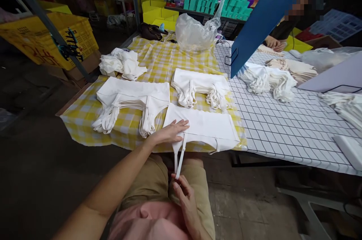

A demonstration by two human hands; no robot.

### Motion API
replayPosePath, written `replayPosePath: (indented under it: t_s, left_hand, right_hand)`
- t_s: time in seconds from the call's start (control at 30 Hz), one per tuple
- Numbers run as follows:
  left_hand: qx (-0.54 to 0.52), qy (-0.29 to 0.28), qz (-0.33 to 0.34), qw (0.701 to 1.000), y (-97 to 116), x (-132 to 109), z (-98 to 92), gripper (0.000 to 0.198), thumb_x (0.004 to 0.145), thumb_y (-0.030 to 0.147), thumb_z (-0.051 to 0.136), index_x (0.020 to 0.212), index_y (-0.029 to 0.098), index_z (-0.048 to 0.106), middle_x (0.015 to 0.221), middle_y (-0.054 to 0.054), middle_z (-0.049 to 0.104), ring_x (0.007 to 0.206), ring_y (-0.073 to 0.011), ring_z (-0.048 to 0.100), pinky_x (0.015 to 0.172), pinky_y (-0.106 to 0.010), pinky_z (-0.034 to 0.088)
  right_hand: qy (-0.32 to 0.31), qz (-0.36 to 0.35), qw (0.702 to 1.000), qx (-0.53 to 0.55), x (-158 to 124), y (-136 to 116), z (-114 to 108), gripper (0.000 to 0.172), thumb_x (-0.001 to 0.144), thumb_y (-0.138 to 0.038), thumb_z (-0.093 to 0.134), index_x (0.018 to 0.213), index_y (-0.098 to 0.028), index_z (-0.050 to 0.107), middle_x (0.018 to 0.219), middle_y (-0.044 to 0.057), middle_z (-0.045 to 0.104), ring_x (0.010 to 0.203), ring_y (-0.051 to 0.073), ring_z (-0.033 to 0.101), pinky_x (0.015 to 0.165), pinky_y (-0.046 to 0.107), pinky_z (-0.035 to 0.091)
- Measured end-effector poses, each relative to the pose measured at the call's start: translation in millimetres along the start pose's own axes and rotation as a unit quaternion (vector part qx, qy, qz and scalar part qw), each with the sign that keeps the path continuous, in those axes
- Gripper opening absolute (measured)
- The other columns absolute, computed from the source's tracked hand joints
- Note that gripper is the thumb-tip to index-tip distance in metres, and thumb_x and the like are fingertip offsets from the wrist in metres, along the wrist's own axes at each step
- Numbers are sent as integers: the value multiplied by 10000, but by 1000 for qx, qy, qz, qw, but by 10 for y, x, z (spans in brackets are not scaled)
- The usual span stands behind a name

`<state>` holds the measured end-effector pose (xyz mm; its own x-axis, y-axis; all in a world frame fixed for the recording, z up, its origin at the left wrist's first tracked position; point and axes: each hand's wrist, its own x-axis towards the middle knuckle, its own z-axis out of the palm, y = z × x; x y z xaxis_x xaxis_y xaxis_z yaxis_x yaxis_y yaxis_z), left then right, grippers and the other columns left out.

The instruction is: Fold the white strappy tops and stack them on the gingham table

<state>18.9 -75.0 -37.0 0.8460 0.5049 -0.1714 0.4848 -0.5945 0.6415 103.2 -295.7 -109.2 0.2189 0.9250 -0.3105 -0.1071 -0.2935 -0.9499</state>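
Observation:
A white strappy garment (206, 121) lies flat at the front edge of the table, its straps toward me. My left hand (171, 131) rests on its left part, fingers spread and palm down. Below the table edge, my right hand (185, 193) has its fingers at the lower end of a strap (181, 157) that hangs over the edge, drawn straight. To the left is a stack of similar white garments (132, 91) with bunched straps. Another white stack (200, 80) sits just behind the flat garment.
A crumpled white pile (121, 63), a clear plastic bag (195, 31) and a dark bag (152, 32) stand farther back. A blue panel (263, 14) rises at right, with more garment piles (268, 80) and another person's hands (275, 43) beyond.

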Motion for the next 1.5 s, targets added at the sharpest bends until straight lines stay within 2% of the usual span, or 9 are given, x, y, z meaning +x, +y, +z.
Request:
replayPosePath:
  t_s: [0.2, 0.37, 0.47, 0.6, 0.7, 0.8, 1.0, 1.23, 1.5]
  left_hand:
    - [-18, -5, 5, 1000, 27, -34, -69, 638, 728, 87, 468, 1343, 219, 361, 1484, -75, 218, 1376, -164, 137, 1111, -402, 93]
    - [-29, -2, -3, 1000, 39, -58, -54, 606, 750, 106, 466, 1339, 210, 373, 1484, -63, 226, 1375, -159, 139, 1118, -389, 87]
    - [-54, 33, -8, 998, 39, -73, -23, 583, 767, 137, 466, 1341, 186, 376, 1470, -63, 267, 1365, -161, 189, 1122, -370, 109]
    - [-78, 159, -62, 982, 9, -44, -74, 509, 789, 177, 468, 1297, 201, 442, 1384, -45, 433, 1269, -172, 393, 1072, -307, 289]
    - [-12, 272, -158, 949, -42, 42, -158, 422, 794, 139, 457, 1210, 178, 517, 1255, -77, 544, 1153, -193, 506, 1001, -302, 383]
    - [94, 309, -276, 905, -79, 162, -202, 328, 849, 219, 438, 1157, 146, 526, 1119, -126, 584, 1003, -231, 584, 857, -326, 469]
    - [172, 276, -396, 859, -31, 360, -243, 354, 860, 356, 470, 1077, 79, 513, 1028, -190, 586, 859, -260, 626, 677, -311, 488]
    - [109, 239, -387, 884, -37, 362, -374, 297, 836, 352, 495, 988, 109, 575, 1059, -167, 619, 959, -273, 598, 742, -322, 457]
    - [33, 302, -316, 899, -21, 255, -434, 162, 795, 293, 513, 882, 190, 604, 857, -71, 680, 819, -220, 615, 641, -271, 410]
  right_hand:
    - [1, 127, 974, 187, 52, 147, -47, 396, 646, -446, 710, 964, -212, 687, 701, 9, 593, 584, 104, 506, 480, 196, 369]
    - [22, 150, 962, 228, 106, 196, -95, 466, 592, -460, 741, 984, -222, 661, 723, 4, 591, 551, 98, 509, 435, 189, 356]
    - [64, 104, 983, 137, 141, 177, -222, 470, 611, -468, 720, 1009, -232, 645, 703, 1, 595, 540, 117, 517, 442, 213, 382]
    - [137, -57, 988, -35, 341, -133, -623, 383, 660, -448, 672, 966, -218, 651, 828, 53, 638, 735, 194, 578, 626, 285, 467]
    - [195, -160, 955, -155, 678, -621, -1031, 338, 721, -430, 597, 964, -198, 629, 877, 69, 628, 778, 200, 571, 689, 304, 457]
    - [254, -207, 903, -277, 1146, -1119, -1388, 309, 762, -415, 498, 936, -187, 613, 845, 67, 601, 731, 188, 552, 632, 295, 438]
    - [286, -55, 803, -520, 1937, -1485, -1678, 281, 717, -389, 538, 862, -158, 603, 865, 126, 597, 717, 218, 547, 617, 322, 374]
    - [222, -30, 867, -445, 2074, -1441, -1735, 197, 650, -335, 563, 545, -219, 442, 502, -20, 460, 521, 147, 434, 508, 269, 280]
    - [164, -64, 916, -360, 1864, -1584, -1798, 212, 637, -384, 545, 567, -190, 494, 518, -30, 468, 517, 119, 421, 487, 248, 316]
